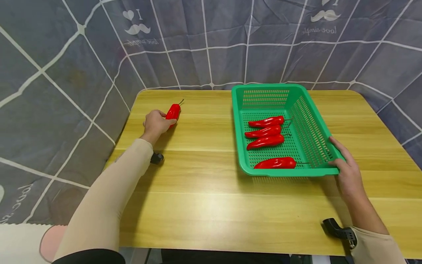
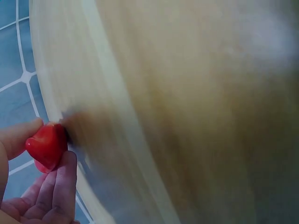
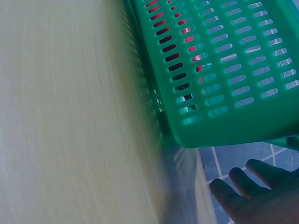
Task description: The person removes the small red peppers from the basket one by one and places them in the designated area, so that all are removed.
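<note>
My left hand (image 1: 156, 125) pinches a red chili pepper (image 1: 173, 111) between thumb and fingers at the far left of the table, its thin dark stem pointing away from me. In the left wrist view, the rounded end of that chili pepper (image 2: 48, 143) shows between the thumb and fingertips. A green plastic basket (image 1: 240, 146) with slotted walls stands right of centre. Several red chili peppers (image 1: 265, 142) lie in it, most grouped mid-floor and one near the front wall. My right hand (image 1: 348, 172) holds the basket's near right corner, thumb over the rim; other fingers spread below it (image 3: 252, 189).
The wooden table (image 1: 197, 212) has rounded far corners. A grey curtain (image 1: 227, 66) with white lines hangs behind it and along the left side. Black wrist devices hang below both wrists, the right one (image 1: 339, 231) close over the table's front part.
</note>
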{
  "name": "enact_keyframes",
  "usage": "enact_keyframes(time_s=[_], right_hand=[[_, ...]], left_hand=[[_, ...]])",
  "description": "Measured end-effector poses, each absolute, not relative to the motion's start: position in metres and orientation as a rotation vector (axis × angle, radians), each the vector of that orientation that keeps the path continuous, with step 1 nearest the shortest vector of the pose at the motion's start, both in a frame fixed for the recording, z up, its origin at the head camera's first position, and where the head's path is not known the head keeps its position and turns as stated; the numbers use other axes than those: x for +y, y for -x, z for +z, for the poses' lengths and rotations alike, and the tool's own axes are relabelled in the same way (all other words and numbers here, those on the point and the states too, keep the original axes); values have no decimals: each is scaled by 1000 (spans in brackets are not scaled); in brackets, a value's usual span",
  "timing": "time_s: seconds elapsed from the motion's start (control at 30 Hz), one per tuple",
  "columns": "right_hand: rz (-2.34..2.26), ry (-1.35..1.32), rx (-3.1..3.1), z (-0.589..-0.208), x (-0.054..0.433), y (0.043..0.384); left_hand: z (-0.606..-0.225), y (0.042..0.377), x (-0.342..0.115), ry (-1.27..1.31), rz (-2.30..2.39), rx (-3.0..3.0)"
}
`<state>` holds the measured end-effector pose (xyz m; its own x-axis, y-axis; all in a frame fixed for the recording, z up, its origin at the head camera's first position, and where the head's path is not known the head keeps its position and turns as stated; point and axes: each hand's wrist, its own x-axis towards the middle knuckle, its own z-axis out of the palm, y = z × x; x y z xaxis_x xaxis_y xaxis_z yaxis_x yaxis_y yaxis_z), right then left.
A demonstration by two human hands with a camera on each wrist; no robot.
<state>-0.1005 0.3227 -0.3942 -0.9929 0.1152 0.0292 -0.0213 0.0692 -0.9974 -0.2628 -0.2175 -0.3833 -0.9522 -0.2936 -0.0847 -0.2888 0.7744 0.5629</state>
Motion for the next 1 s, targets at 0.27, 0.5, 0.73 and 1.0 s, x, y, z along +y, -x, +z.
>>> enact_keyframes(time_s=[0.27, 0.5, 0.73, 1.0], right_hand=[[2105, 96, -2202, -395, 325, 99], [2082, 72, -2207, -396, 325, 99], [2096, 44, -2174, -396, 325, 100], [2135, 5, -2147, -397, 322, 101]], left_hand=[[-383, 259, -218, -532, -904, -2989], [-376, 259, -222, -490, -890, -2988], [-371, 264, -219, -410, -926, -2934], [-360, 265, -212, -289, -914, -2861]])
